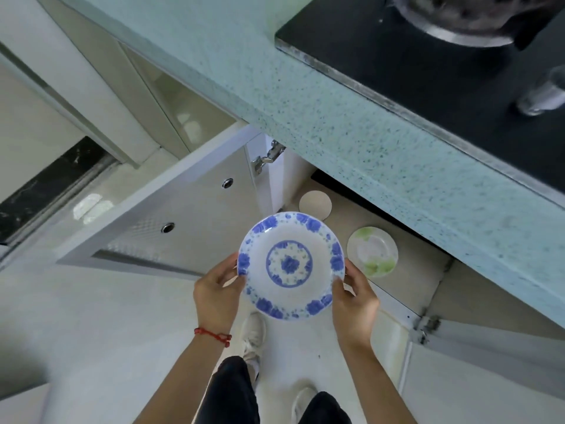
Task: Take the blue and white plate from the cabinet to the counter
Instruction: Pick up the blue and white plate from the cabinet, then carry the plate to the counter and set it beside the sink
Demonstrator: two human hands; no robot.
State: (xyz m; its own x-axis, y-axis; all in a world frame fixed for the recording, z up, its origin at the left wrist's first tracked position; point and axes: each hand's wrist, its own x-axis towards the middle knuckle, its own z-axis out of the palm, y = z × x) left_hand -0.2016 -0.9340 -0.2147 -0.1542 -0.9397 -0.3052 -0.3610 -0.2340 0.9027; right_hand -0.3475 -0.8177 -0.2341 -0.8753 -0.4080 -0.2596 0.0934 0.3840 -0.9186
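The blue and white plate (290,265), white with blue flowers round the rim and a blue ring in the middle, is held level in the air in front of the open cabinet (406,270). My left hand (217,293) grips its left rim and my right hand (354,301) grips its right rim, thumbs on top. The plate is outside the cabinet, over the floor and above my shoes. The pale green speckled counter (351,123) runs diagonally above and to the right of the plate.
Inside the cabinet lie a green and white plate (372,251) and a small plain plate (315,205). The left cabinet door (171,209) and the right cabinet door (489,362) stand open. On the counter are a black hob (428,65) with a pot (464,16) and a glass (544,93).
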